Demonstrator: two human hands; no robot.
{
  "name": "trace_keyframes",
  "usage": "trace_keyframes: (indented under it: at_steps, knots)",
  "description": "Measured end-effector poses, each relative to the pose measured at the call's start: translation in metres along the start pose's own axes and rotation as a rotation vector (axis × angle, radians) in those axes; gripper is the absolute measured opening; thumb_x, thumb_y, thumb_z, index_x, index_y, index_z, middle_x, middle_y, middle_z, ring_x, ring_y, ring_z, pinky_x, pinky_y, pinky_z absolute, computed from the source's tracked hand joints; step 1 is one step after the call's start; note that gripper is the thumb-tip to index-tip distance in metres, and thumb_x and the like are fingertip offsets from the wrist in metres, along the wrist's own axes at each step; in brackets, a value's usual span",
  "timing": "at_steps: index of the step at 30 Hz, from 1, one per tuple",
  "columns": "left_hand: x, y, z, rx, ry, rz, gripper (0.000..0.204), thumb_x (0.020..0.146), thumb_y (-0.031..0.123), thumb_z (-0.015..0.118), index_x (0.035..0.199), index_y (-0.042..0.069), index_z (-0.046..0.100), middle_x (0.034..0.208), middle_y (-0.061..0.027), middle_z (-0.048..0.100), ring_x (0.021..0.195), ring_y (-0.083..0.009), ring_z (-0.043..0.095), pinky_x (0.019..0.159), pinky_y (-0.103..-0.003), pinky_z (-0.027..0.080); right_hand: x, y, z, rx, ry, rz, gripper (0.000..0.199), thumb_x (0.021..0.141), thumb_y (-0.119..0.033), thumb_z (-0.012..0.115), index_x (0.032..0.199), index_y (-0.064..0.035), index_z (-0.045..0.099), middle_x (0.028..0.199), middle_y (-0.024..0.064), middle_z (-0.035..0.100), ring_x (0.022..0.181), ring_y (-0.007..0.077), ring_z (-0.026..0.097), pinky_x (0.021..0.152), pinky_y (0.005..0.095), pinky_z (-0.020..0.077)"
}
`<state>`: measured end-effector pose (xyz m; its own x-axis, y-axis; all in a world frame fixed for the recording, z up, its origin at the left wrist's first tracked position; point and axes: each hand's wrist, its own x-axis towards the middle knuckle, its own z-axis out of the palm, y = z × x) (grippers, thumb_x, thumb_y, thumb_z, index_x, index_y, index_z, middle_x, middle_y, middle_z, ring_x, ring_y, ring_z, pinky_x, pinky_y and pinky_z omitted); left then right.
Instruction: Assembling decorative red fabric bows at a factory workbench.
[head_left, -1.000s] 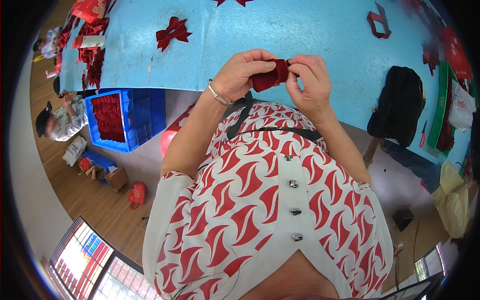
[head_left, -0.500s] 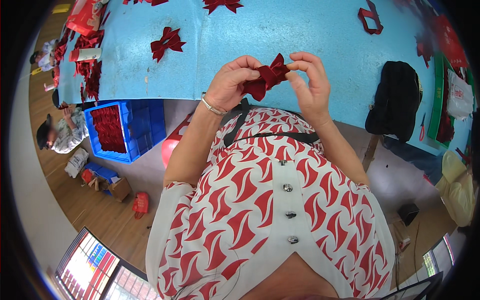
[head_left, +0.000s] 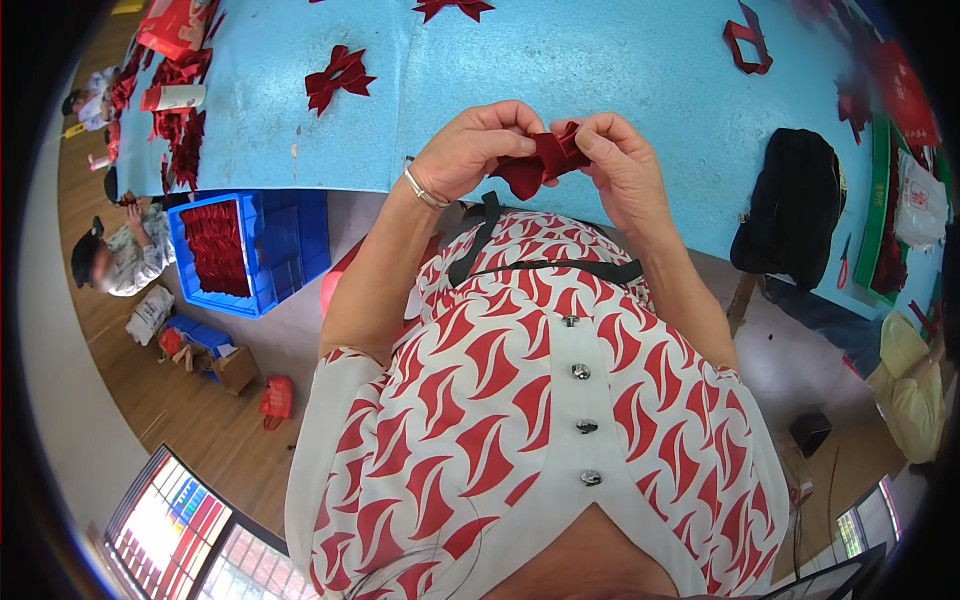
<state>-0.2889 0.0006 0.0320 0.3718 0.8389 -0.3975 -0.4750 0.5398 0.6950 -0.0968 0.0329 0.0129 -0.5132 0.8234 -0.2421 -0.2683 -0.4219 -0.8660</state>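
Observation:
Between my two hands, just above the near edge of the blue table (head_left: pixel 480 60), is a dark red ribbon bow (head_left: pixel 537 170). My left hand (head_left: pixel 472 150), with a bracelet at the wrist, pinches the bow's left side between thumb and fingers. My right hand (head_left: pixel 625 165) is closed on its upper right part, fingertips pressed together. The bow tilts, with one loop hanging down toward me. Farther off to the left, a finished-looking red bow (head_left: pixel 338 78) lies flat on the table, and another red bow (head_left: pixel 453 8) is cut by the upper picture edge.
Left of me stands a blue crate (head_left: pixel 258 250) with stacked red ribbon pieces (head_left: pixel 216 248). More ribbon and a white-and-red cylinder (head_left: pixel 175 97) lie at the table's left. A red ribbon loop (head_left: pixel 748 45), black bag (head_left: pixel 790 205) and red-handled scissors (head_left: pixel 843 270) are on the right.
My right hand has closed in on the bow, its fingers now gripping the upper right part instead of spread around the tip. The bow has sunk slightly lower and turned.

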Motion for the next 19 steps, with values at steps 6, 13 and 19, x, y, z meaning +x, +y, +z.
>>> trace_keyframes:
  at_steps: [6, 13, 19]
  knots:
    - [0.0, -0.004, -0.031, 0.25, -0.03, 0.013, 0.009, 0.08, 0.007, 0.052, 0.087, 0.003, 0.054, 0.079, -0.0055, 0.06, 0.062, -0.0123, 0.059, 0.057, -0.021, 0.046, -0.004, 0.016, 0.017, 0.039, 0.061, 0.043, 0.01, 0.083, -0.01, 0.056, 0.089, -0.0021, 0.054, 0.093, 0.0069, 0.057, 0.086, 0.0137, 0.054, 0.078, 0.0294, 0.0441]
    - [-0.01, -0.002, -0.035, 0.26, 0.062, 0.069, 0.017, 0.078, 0.012, 0.058, 0.092, 0.002, 0.058, 0.08, -0.0033, 0.06, 0.068, -0.0084, 0.056, 0.058, -0.02, 0.043, -0.005, 0.025, 0.028, 0.14, 0.054, 0.06, 0.008, 0.081, -0.006, 0.058, 0.088, -0.0026, 0.054, 0.093, 0.0076, 0.058, 0.085, 0.015, 0.055, 0.077, 0.0307, 0.0457]
    - [-0.024, -0.007, -0.028, 0.076, 0.074, -0.026, 0.034, 0.076, 0.009, 0.06, 0.11, 0.003, 0.053, 0.093, -0.0054, 0.059, 0.081, -0.0094, 0.054, 0.069, -0.022, 0.046, -0.006, 0.023, 0.035, 0.084, 0.131, 0.007, 0.009, 0.08, -0.003, 0.059, 0.088, -0.0034, 0.054, 0.093, 0.0086, 0.057, 0.085, 0.0169, 0.056, 0.077, 0.0333, 0.0475]
